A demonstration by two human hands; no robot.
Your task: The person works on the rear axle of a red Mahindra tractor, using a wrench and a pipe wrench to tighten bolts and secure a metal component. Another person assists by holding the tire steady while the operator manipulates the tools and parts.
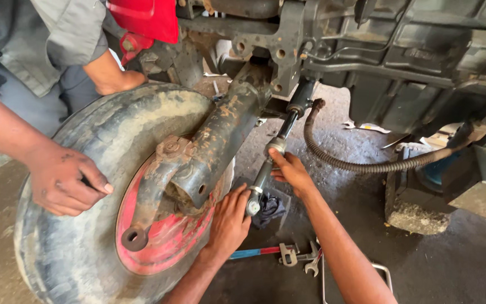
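Observation:
My left hand (229,217) rests against the red wheel rim (158,236) and grips the lower end of a thin metal steering rod (261,179). My right hand (291,169) holds the same rod higher up, near its silver collar. The rod runs up to a black cylinder under the tractor frame (296,104). A rusty axle arm (215,138) reaches from the frame to the hub. The muddy worn tyre (85,225) stands tilted at the left.
A co-worker in a grey shirt has one hand (66,180) on the tyre tread and the other (116,79) on its top. A ribbed hose (361,164) loops to the right. Wrenches (302,259) and a blue-handled tool (254,252) lie on the concrete floor.

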